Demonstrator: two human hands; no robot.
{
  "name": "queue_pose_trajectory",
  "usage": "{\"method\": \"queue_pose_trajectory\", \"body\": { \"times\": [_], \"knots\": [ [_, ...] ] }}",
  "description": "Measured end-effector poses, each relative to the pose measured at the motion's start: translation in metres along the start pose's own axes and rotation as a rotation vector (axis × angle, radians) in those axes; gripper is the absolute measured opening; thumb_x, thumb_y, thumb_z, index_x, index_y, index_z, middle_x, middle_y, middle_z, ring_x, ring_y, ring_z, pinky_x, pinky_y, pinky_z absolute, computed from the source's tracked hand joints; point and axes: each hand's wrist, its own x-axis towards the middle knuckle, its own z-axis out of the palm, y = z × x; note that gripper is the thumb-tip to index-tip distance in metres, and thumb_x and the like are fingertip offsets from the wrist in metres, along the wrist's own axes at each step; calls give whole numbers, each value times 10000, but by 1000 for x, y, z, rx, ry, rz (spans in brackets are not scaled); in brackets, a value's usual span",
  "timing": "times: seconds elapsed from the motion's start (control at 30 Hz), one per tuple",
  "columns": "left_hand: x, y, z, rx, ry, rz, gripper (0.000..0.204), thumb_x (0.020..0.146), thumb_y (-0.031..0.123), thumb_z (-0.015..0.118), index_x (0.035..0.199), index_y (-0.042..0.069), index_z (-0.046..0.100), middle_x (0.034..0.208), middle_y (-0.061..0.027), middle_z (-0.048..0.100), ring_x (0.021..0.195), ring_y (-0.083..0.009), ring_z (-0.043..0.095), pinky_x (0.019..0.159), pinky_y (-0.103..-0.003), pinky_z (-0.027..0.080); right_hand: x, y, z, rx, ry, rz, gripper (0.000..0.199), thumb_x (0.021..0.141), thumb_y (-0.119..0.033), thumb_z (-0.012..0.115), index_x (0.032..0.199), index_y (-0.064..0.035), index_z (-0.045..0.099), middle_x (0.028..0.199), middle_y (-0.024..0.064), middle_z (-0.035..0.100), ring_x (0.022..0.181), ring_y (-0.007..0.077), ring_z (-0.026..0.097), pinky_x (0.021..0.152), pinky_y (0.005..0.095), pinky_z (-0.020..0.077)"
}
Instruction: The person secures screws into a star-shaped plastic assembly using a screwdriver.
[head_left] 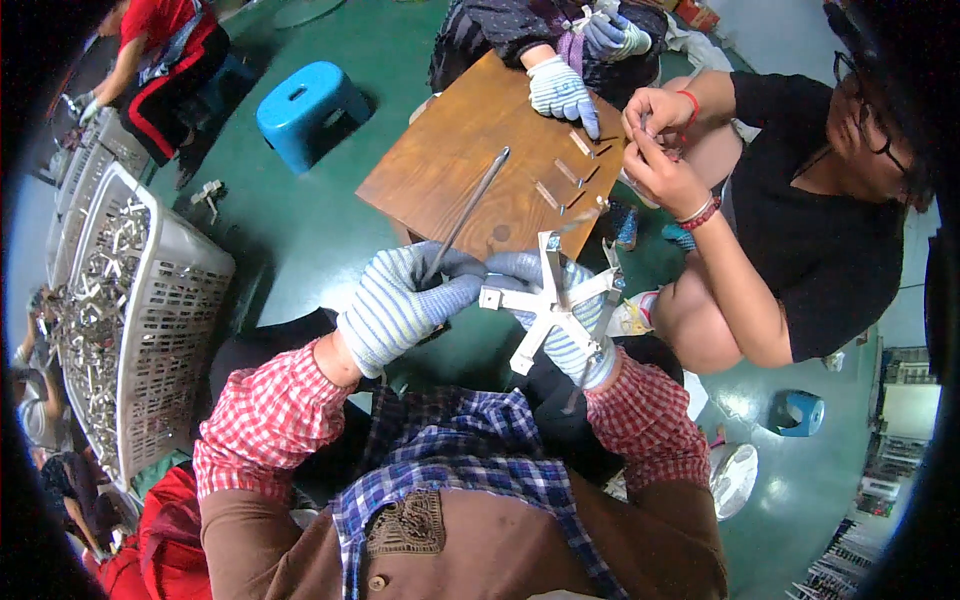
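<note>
My left hand (pixel 405 300), in a striped knit glove, is closed around a thin metal rod (pixel 472 205) that slants up and away over the wooden table (pixel 430 165). My right hand (pixel 575 330), gloved alike, grips a white star-shaped piece (pixel 552 300) with several arms and small metal fittings at the arm ends. The fingers of both hands meet near the star's left arm. Much of my right palm is hidden behind the star. Several small metal strips (pixel 572 172) lie on the table's right side.
A co-worker's gloved hand (pixel 562 92) rests at the table's far edge. Another person's bare hands (pixel 665 150) hold something small at the right. A white basket (pixel 165 330) of metal parts stands left. A blue stool (pixel 312 112) is beyond it, and a smaller blue stool (pixel 797 412) lies right.
</note>
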Motion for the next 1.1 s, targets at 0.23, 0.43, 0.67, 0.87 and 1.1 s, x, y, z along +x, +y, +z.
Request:
{"method": "queue_pose_trajectory", "body": {
  "times": [0.23,0.43,0.67,0.87,1.1],
  "knots": [
    [-1,0,-8,-440,-82,-223,235,893,172,650,1072,21,666,715,32,608,517,-33,471,473,-186,362,2,-8,-2,-742,-11,-302,295,873,-73,638,1152,15,597,1083,112,665,966,196,652,847,282,534],
    [-2,-3,5,-545,-109,-210,250,890,157,648,1093,11,643,697,12,593,498,-50,474,466,-188,358,8,-3,-6,-719,-205,-271,357,932,-67,555,1268,28,477,1201,160,589,1096,235,600,950,337,511],
    [-8,-10,9,-590,9,-159,240,845,111,693,1052,3,638,695,-13,603,513,-64,502,461,-210,378,13,7,13,-934,-133,-430,133,853,-64,666,975,-38,618,936,36,587,862,141,562,741,258,454],
    [-8,-2,6,-629,84,-147,213,843,97,700,1032,15,643,733,-18,629,523,-62,510,464,-198,391,19,16,12,-539,0,-201,191,839,-83,700,999,-47,603,897,21,594,778,115,574,683,247,476],
    [-10,-3,-3,-517,26,-132,187,858,132,691,997,17,641,724,-5,616,530,-53,501,467,-195,386,14,15,-3,-712,-98,-187,310,927,-108,575,1206,22,534,1126,134,610,1018,207,613,851,339,538]
  ]
}}
